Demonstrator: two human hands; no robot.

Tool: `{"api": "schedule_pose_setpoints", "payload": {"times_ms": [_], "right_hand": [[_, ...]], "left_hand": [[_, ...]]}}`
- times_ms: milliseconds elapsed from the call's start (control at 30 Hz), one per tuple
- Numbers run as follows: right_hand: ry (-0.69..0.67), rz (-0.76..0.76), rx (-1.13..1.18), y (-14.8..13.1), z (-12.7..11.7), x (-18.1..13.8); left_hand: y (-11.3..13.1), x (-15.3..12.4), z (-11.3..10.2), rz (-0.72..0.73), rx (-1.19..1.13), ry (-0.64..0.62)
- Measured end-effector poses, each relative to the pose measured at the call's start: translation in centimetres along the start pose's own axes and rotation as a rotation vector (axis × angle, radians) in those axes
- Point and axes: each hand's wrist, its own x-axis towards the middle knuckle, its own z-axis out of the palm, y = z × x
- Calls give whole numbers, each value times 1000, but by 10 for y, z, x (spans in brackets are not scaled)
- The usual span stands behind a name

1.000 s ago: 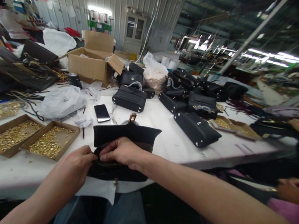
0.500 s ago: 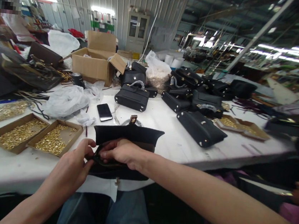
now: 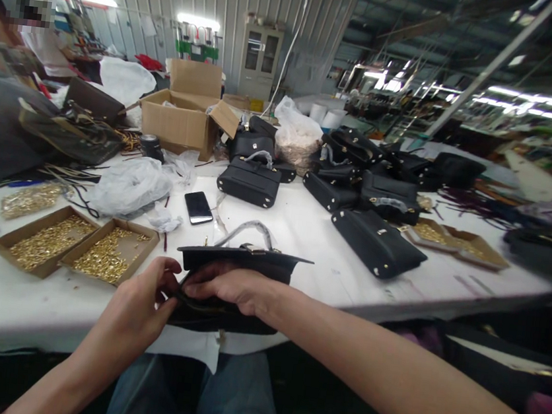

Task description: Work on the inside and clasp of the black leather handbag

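Observation:
A black handbag [image 3: 243, 323] lies opened at the table's near edge, its flap raised on the far side. Behind the flap stands its handle [image 3: 248, 225], covered in clear wrap. My left hand [image 3: 149, 292] pinches the bag's left end, thumb and fingers closed around the edge. Reaching in through the opening, my right hand [image 3: 227, 288] has its fingers bent against the inner left side. Its fingertips are partly hidden inside the dark bag, and I cannot make out any small part between them.
Two cardboard trays [image 3: 73, 210] of small gold metal pieces sit at left, near a phone [image 3: 198, 207] and crumpled plastic [image 3: 132, 184]. Several black handbags [image 3: 376, 242] stand across the table, with an open carton [image 3: 178, 123] behind. A person [image 3: 45, 41] is at far left.
The bag's flap has tipped, so its clasp no longer stands up and the handle shows behind it. Both hands stay at the bag's left end. The view has shifted slightly.

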Motion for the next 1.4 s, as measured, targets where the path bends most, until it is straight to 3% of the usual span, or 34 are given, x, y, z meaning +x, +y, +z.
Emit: {"api": "schedule_pose_setpoints", "payload": {"times_ms": [433,767,1133,1400], "right_hand": [[1,-39,-12,4,7,-5],[-102,-49,-28,1,13,-9],[-107,-9,-94,1,14,-16],[70,-176,-312,0,21,-17]], "left_hand": [[3,0,-5,-65,-112,-68],[4,-6,-6,-77,-198,-13],[7,-8,-8,-115,-291,25],[5,-17,-15,-214,-406,27]]}}
